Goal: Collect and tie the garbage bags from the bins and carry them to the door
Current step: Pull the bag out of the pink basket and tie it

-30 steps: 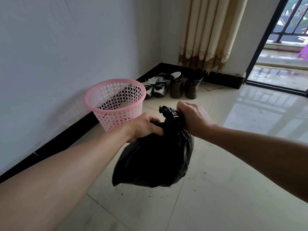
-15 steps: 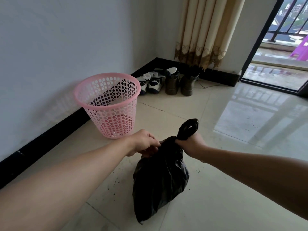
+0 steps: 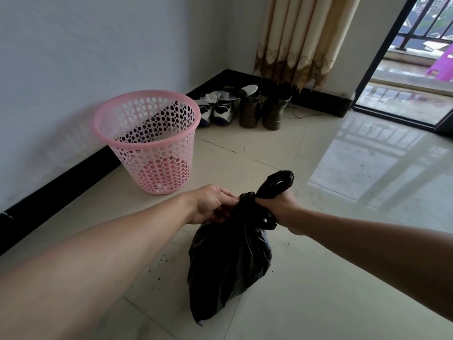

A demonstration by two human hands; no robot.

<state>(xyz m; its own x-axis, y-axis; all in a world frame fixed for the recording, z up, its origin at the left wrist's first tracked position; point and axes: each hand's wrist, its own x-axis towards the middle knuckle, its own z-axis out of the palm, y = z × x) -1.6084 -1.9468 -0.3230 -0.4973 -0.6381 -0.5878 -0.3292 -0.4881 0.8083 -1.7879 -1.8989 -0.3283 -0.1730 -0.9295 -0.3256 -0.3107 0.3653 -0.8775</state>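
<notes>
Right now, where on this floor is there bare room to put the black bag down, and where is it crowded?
Bare tiles lie between the bag and the pink bin, and a wide glossy stretch runs right toward the balcony door. The far corner is crowded: shoes and boots line the baseboard under the curtain. Dark crumbs speckle the tiles around the bag.

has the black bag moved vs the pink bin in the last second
Yes. The black bag has dropped lower, below the pink bin, in both hands.
</notes>
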